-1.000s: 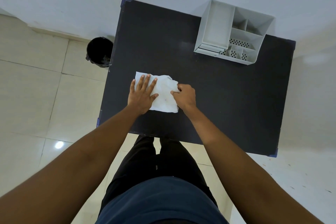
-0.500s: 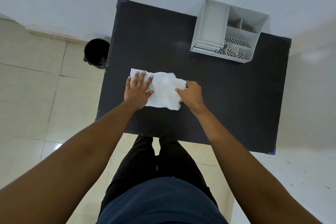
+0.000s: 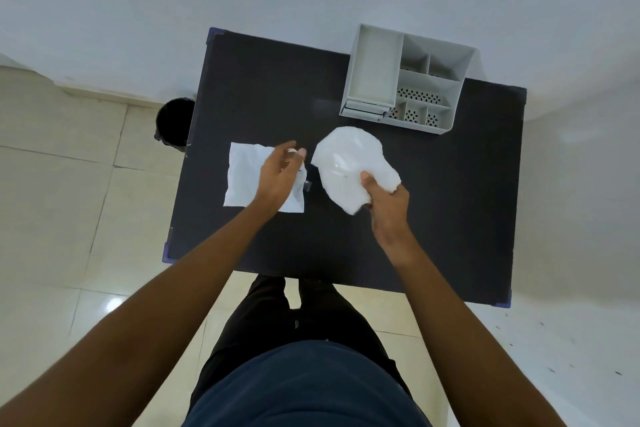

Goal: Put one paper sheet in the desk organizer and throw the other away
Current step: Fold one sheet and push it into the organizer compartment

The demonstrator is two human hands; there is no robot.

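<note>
Two white paper sheets are on or over the dark table (image 3: 433, 218). One creased sheet (image 3: 244, 177) lies flat at the table's left side, with my left hand (image 3: 278, 173) hovering over its right part, fingers apart, holding nothing. My right hand (image 3: 388, 201) grips the second, crumpled sheet (image 3: 349, 163), lifted above the table's middle. The white desk organizer (image 3: 374, 69) stands at the table's far right, its large left compartment showing nothing inside. A black trash bin (image 3: 173, 121) stands on the floor off the table's left edge.
The organizer has several small perforated compartments (image 3: 419, 104) on its right side. A white wall runs behind the table. Tiled floor (image 3: 69, 201) surrounds it, and my legs stand at the near edge.
My right hand has pulled the top sheet off to the right and lifted it. My left hand has lifted off the lower sheet, which stays flat on the table.
</note>
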